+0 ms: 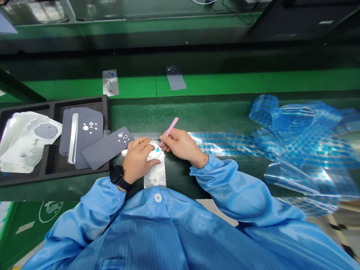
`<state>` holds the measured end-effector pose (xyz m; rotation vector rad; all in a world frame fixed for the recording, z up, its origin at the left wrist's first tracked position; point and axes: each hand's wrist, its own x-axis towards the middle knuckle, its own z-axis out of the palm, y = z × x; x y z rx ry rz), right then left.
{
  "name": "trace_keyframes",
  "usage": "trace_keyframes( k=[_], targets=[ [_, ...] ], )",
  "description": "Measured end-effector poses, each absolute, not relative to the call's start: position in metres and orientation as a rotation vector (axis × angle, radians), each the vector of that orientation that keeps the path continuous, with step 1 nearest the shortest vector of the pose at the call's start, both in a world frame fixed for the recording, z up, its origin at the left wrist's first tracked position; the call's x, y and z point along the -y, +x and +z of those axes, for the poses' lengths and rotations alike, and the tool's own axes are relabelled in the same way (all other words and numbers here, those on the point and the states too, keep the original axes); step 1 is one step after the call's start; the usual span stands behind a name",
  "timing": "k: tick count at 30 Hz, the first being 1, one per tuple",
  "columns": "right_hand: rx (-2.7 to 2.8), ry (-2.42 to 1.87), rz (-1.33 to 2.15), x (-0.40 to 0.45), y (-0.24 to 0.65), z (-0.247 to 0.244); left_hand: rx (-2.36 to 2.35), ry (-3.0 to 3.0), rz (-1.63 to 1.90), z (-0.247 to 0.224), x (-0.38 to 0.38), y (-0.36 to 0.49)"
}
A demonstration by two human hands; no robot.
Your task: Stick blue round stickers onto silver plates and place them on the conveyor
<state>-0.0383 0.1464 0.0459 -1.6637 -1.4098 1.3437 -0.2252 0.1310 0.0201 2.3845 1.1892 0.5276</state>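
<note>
Pinched between the fingers of my right hand [181,144] are pink tweezers [171,126], their tips at a small blue sticker [158,150] on a silvery phone-shaped sheet [155,174]. My left hand [137,159] lies over the sheet's upper left side with fingers spread, steadying it against the bench. Part of the sheet's white rounded area is hidden by those fingers. Left of that hand, a grey phone back panel [105,152] with camera holes lies tilted across the tray's edge. A strip of clear film with blue dots [225,144] runs rightward from beneath my right hand.
A black tray [107,108] at left holds a stack of grey panels [94,140] and a pile of silvery sheets [24,150]. Crumpled blue-dotted film [303,138] heaps at right. Another silvery sheet [110,84] and grey panel [176,79] lie on the green ledge behind.
</note>
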Motion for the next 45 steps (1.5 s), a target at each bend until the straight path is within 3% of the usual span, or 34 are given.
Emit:
trace_keyframes(
  k=[14,20,29,36,45],
  targets=[
    [1.446,-1.558,1.242,-0.141,-0.033,0.043,-1.199,2.588,0.432,0.028,-0.124,-0.225],
    [2.053,-1.323,0.597,-0.125,-0.024,0.05,-1.208,2.59,0.513,0.024,-0.122,-0.223],
    [2.75,-1.564,0.28,-0.1,-0.041,0.046,-1.261,2.496,0.553,0.018,-0.122,-0.221],
    [2.771,-1.604,0.216,-0.097,-0.043,0.051,-1.233,2.478,0.602,0.018,-0.12,-0.22],
    [2.632,-1.661,0.46,-0.106,-0.04,0.049,-1.208,2.422,0.589,0.015,-0.122,-0.218]
  ],
)
